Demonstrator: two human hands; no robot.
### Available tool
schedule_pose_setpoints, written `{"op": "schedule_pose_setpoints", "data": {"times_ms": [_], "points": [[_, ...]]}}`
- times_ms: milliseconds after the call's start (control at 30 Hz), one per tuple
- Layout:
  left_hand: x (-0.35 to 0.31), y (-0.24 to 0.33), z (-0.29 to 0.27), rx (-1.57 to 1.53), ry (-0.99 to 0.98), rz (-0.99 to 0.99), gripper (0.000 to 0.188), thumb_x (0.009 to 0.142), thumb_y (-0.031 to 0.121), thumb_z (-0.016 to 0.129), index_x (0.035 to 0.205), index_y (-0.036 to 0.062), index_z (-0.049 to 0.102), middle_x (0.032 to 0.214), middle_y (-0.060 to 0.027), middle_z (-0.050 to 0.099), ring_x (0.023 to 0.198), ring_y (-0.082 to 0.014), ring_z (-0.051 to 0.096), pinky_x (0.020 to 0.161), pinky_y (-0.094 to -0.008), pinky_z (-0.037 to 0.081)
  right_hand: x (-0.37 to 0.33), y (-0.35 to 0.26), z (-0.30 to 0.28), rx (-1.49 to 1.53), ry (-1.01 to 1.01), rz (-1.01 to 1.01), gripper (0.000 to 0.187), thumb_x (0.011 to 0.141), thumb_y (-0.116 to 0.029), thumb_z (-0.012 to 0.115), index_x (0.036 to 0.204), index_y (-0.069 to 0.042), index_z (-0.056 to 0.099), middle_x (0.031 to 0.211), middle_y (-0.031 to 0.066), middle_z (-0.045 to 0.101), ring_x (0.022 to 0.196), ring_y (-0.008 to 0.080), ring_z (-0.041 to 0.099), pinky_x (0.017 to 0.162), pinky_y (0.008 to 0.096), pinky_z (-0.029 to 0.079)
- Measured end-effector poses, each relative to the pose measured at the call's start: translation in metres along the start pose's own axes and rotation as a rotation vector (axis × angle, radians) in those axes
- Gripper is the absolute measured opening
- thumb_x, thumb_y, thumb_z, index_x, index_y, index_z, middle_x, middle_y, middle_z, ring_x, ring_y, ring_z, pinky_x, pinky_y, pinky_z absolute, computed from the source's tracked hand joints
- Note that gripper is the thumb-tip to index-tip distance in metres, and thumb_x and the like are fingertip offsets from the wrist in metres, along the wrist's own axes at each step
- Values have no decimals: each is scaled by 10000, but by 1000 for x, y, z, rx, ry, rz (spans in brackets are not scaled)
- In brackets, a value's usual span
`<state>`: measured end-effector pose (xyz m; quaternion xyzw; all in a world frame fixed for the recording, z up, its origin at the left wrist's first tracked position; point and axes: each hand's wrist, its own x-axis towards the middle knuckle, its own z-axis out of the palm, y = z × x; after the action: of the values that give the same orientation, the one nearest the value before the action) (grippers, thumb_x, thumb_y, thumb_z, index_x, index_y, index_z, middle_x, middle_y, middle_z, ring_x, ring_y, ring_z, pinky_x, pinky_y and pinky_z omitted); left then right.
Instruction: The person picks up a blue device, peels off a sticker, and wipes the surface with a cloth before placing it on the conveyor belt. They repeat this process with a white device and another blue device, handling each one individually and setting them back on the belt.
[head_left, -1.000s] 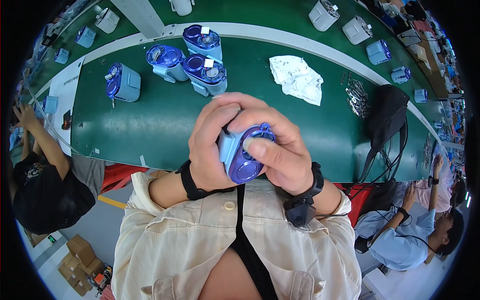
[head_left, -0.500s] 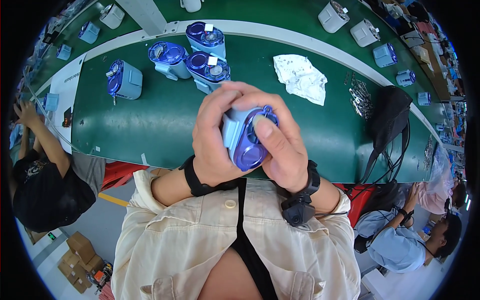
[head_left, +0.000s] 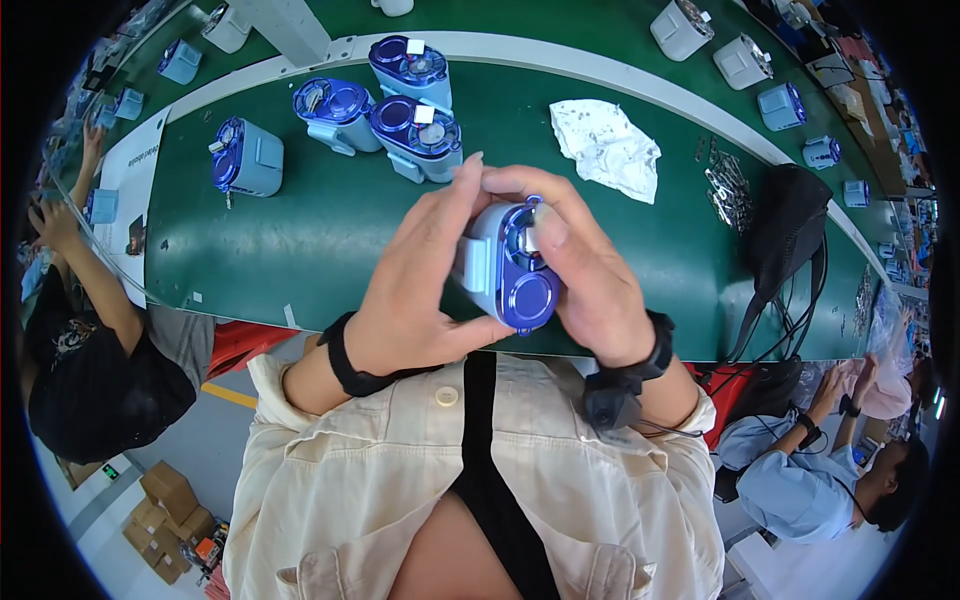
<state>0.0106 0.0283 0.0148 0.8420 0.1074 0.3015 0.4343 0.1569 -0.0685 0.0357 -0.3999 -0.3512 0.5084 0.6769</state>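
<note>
Light-blue plastic canister [head_left: 483, 268], capped by a glossy dark-blue lid [head_left: 528, 298], is held upright between both hands above the green table [head_left: 300, 260]. The left hand [head_left: 415, 265] has just loosened, its fingers straightened and spread from the side; the right hand [head_left: 600, 285] clasps the other side, thumb over the lid, and now seems to bear most of the hold

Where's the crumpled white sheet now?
In the head view, the sheet lies on the green table, right of centre, between the cluster of blue containers and the small metal parts.
</note>
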Motion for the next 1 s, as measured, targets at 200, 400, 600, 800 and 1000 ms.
{"op": "schedule_pose_setpoints", "data": {"times_ms": [200,400,600,800,1000], "points": [[-3,8,-5,-133,39,-77,994,556,228,894,1393,-28,421,1171,-155,534,1064,-335,533,901,-411,446,0,-54,-22,-1164,-29,-498,335,847,-148,677,1151,-16,628,1107,154,613,987,291,597,861,375,480],[0,7,-2,46,119,76,849,572,258,892,1296,-6,535,1102,-124,534,1031,-309,536,867,-397,447,5,-65,-13,-1273,-217,-676,321,646,-105,780,945,-22,701,904,98,613,812,286,563,714,381,459],[4,8,-3,94,128,128,824,577,294,892,1267,-2,552,1090,-117,532,1015,-308,534,858,-406,447,10,-71,-13,-1336,-306,-737,322,588,-101,789,886,-16,702,860,78,608,774,267,549,658,385,421],[6,10,-4,152,151,153,799,601,328,880,1253,-6,560,1088,-115,532,1000,-312,532,860,-413,443,13,-69,-13,-1340,-312,-818,323,567,-97,790,860,-2,692,837,86,608,740,265,550,643,386,409],[5,10,-2,181,154,165,777,617,338,869,1245,-3,563,1094,-116,531,1007,-316,528,862,-421,442,14,-69,-15,-1309,-338,-778,322,575,-72,786,868,9,679,816,99,608,720,272,555,634,377,412]]}}
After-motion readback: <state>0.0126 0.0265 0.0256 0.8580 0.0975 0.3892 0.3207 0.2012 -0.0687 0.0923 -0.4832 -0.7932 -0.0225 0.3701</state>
